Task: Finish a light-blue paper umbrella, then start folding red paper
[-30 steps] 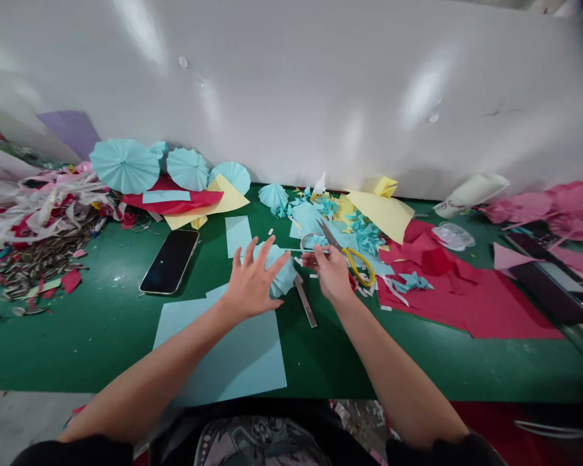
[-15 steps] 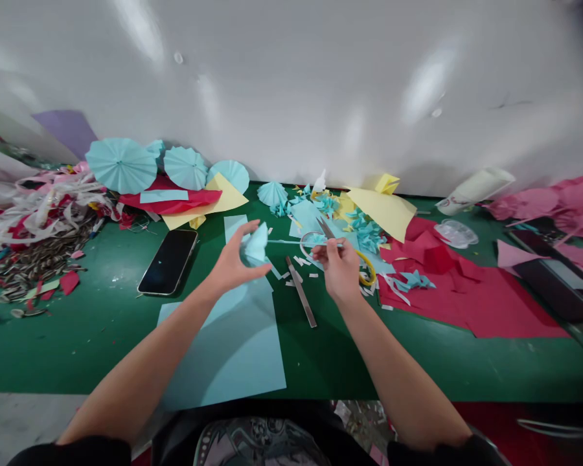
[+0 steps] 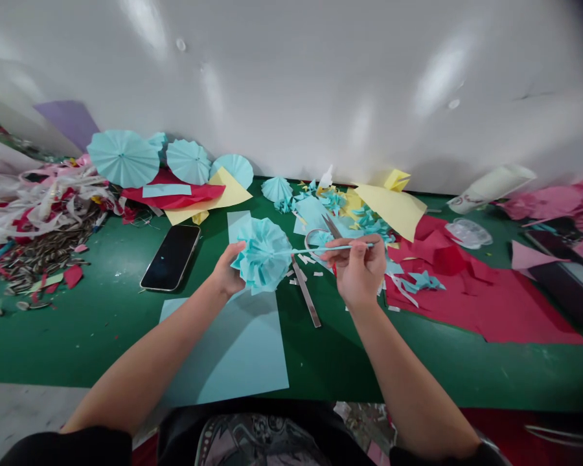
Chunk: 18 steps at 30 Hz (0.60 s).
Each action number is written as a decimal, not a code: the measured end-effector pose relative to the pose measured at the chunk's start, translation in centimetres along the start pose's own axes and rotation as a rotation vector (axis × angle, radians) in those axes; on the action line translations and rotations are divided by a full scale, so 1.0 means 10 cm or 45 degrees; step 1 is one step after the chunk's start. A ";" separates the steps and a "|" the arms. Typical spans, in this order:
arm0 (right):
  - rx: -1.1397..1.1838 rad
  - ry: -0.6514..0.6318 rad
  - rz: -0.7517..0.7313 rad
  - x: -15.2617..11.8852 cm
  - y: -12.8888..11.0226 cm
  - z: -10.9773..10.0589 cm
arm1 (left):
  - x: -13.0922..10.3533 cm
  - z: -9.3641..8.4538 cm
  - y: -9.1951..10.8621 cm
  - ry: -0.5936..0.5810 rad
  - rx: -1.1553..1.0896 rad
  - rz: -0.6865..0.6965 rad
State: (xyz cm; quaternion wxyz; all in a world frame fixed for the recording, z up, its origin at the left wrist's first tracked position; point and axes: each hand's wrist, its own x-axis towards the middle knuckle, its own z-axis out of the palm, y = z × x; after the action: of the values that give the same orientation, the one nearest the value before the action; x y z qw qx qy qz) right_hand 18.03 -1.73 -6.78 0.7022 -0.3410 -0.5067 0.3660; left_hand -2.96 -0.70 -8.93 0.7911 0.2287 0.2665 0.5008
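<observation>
My left hand (image 3: 228, 270) is closed on the left edge of a pleated light-blue paper rosette (image 3: 265, 255), with the fingers partly hidden behind it. A thin light-blue stem (image 3: 315, 250) runs right from the rosette. My right hand (image 3: 362, 268) pinches this stem near its far end. Just beyond the right hand lies a pair of scissors (image 3: 331, 225), partly covered by it. A flat metal strip, like a blade (image 3: 307, 294), rests on the table between my hands. Light-blue paper sheets (image 3: 233, 349) lie below the rosette.
A phone (image 3: 171, 257) lies at left, near a heap of ribbons (image 3: 53, 200). Pleated blue discs (image 3: 124, 157) lean against the wall. Red paper (image 3: 490, 310), yellow sheets (image 3: 393, 207) and small blue scraps lie at right on the green table (image 3: 340, 362).
The rosette has turned from a narrow, cupped side view to show its ruffled pleats. My right hand has shifted right with the stem, and my left hand now grips the rosette's left edge.
</observation>
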 end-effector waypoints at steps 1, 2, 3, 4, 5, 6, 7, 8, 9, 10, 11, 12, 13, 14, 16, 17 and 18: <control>0.006 -0.003 -0.013 0.00 -0.01 0.00 | 0.00 0.00 0.00 -0.043 -0.012 -0.002; 0.015 -0.009 -0.022 0.00 -0.01 0.00 | 0.00 0.01 0.01 -0.078 -0.023 -0.001; 0.025 -0.013 -0.029 0.00 -0.02 0.00 | 0.00 0.01 0.01 -0.104 -0.037 0.002; 0.034 -0.019 -0.031 0.00 -0.02 0.00 | 0.00 0.01 0.01 -0.122 -0.054 0.004; 0.038 -0.023 -0.032 0.00 -0.03 0.00 | 0.00 0.02 0.01 -0.133 -0.074 0.006; 0.037 -0.025 -0.035 0.00 -0.03 0.00 | 0.00 0.03 0.01 -0.141 -0.094 0.007; 0.032 -0.025 -0.036 0.00 -0.03 0.00 | -0.01 0.03 0.00 -0.145 -0.110 0.009; 0.026 -0.021 -0.040 0.00 -0.04 0.00 | -0.01 0.04 0.00 -0.148 -0.124 0.010; 0.020 -0.018 -0.045 0.00 -0.04 0.00 | -0.01 0.05 0.00 -0.148 -0.135 0.012; 0.016 -0.015 -0.048 0.00 -0.04 -0.01 | -0.01 0.05 0.00 -0.147 -0.146 0.012; 0.015 -0.012 -0.051 0.00 -0.05 -0.01 | -0.01 0.06 0.00 -0.144 -0.158 0.007; 0.018 -0.013 -0.056 0.00 -0.05 -0.01 | -0.01 0.06 0.00 -0.140 -0.171 -0.001; 0.024 -0.014 -0.063 0.00 -0.05 -0.01 | -0.02 0.07 0.00 -0.137 -0.184 -0.013; 0.030 -0.015 -0.072 0.00 -0.05 -0.01 | -0.02 0.07 0.00 -0.133 -0.196 -0.027; 0.035 -0.011 -0.089 0.01 -0.05 0.00 | -0.01 0.07 0.00 -0.124 -0.214 -0.047; 0.032 -0.011 -0.094 0.01 -0.05 0.00 | -0.01 0.07 0.00 -0.120 -0.218 -0.052; 0.026 -0.010 -0.096 0.01 -0.05 0.00 | -0.01 0.07 0.00 -0.118 -0.218 -0.053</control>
State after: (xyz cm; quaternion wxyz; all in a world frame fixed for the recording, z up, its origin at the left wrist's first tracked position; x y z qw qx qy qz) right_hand 18.17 -1.89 -6.29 0.7170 -0.3130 -0.5182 0.3455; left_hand -2.54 -0.86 -8.36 0.8296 0.1775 0.1906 0.4939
